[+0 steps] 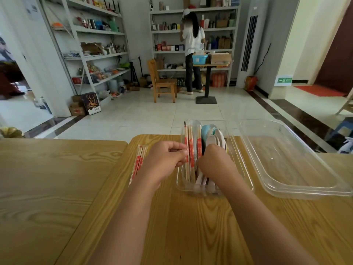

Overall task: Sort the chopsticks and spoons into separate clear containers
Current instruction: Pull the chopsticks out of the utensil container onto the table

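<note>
i'm pinching chopsticks (191,150) in my left hand (166,159) grip; right hand (214,163) grip hidden, can't tell; yanking risks flicking spoons (212,140) out.

Right hand (214,163) fingertips lost among spoons (214,139)

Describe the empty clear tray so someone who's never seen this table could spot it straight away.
Start at the wooden table and look to its right side. The empty clear tray lies there, just right of the narrow clear container. It is the wider, shallower of the two and holds nothing, while its neighbour is packed with chopsticks and spoons.
</note>
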`<state>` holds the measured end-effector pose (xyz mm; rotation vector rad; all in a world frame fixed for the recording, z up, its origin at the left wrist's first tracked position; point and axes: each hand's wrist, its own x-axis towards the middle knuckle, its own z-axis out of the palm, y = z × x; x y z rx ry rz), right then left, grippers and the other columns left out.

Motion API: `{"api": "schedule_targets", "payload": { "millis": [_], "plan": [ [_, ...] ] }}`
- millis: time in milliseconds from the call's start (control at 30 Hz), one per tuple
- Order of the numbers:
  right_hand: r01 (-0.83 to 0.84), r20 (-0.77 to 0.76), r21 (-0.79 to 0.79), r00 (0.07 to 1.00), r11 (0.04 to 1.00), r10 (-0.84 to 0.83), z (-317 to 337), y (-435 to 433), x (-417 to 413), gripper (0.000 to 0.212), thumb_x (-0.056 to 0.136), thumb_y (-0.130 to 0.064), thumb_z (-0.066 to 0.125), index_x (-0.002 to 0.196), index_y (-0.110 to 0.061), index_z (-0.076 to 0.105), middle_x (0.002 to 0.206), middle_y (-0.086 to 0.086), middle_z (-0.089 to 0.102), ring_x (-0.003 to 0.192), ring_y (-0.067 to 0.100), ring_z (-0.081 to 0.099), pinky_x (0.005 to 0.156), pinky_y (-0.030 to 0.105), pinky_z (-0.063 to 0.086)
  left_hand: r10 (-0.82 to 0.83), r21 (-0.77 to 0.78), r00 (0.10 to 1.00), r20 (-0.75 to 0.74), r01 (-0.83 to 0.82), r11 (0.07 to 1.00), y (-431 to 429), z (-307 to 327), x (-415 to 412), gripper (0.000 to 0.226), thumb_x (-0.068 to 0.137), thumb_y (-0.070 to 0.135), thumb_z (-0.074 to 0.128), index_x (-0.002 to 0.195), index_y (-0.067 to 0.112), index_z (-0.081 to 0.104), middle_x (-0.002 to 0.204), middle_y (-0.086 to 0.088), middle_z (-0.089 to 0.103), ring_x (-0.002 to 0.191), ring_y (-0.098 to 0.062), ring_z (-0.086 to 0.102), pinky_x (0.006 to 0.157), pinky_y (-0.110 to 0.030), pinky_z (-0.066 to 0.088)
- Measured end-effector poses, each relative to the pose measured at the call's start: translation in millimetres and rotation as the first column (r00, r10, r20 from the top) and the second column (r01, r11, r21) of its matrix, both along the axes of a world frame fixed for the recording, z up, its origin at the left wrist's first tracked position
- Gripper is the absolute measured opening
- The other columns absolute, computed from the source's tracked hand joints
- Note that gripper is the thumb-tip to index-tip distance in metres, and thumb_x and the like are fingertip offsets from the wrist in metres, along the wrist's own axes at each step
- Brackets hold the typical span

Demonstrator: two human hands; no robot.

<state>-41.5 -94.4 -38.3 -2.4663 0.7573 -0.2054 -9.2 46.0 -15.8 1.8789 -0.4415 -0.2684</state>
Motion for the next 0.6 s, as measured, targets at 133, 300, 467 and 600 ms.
{"api": "schedule_targets", "payload": {
  "millis": [133,300,467,600],
  "plan": [
    [0.014,0.047,0.069,0.999,0.998,-0.018,-3.2,-3.1,0.6,0.022,0.089,-0.013,0.061,0.072,-0.015,0.046,0.069,0.003,0.055,0.057,0.019,0.052,0.05,0.027,0.041,-0.009,0.03,0.999,-0.033,0.01,1.0,-1.7,-3.6,-1.0,0.016,0.094,0.013,0.064,0.109,0.016,0.07,0.093,0.001,0.073,0.086,-0.01,0.071,0.082,-0.026,0.059],
    [0.044,0.161,0.241,0.983,0.97,-0.084,-3.1,-11.4,1.2,0.008,0.089,-0.01,0.059,0.094,-0.006,0.056,0.063,0.003,0.052,0.048,0.015,0.047,0.043,0.024,0.038,0.007,0.018,1.0,-0.022,-0.006,1.0,3.7,-4.0,-1.5,0.014,0.094,0.011,0.064,0.105,0.017,0.069,0.093,0.001,0.073,0.085,-0.01,0.071,0.077,-0.021,0.058],
    [0.015,0.278,0.436,0.949,0.9,-0.15,19.0,-17.2,-7.8,0.014,0.089,-0.008,0.06,0.089,0.001,0.071,0.056,0.002,0.054,0.042,0.012,0.045,0.042,0.023,0.038,0.025,-0.01,0.999,-0.02,-0.026,1.0,8.0,0.0,-0.4,0.016,0.094,0.012,0.063,0.109,0.016,0.069,0.094,0.002,0.073,0.086,-0.009,0.071,0.084,-0.027,0.059],
    [-0.043,0.368,0.564,0.907,0.824,-0.204,40.4,-13.9,-17.0,0.02,0.092,-0.007,0.06,0.08,0.005,0.07,0.045,0.002,0.049,0.034,0.01,0.034,0.038,0.023,0.029,0.054,0.0,0.997,0.047,-0.054,0.999,6.2,1.4,-2.8,0.017,0.094,0.017,0.064,0.11,0.019,0.068,0.1,0.005,0.07,0.091,-0.009,0.068,0.088,-0.03,0.058]
  ]
}}
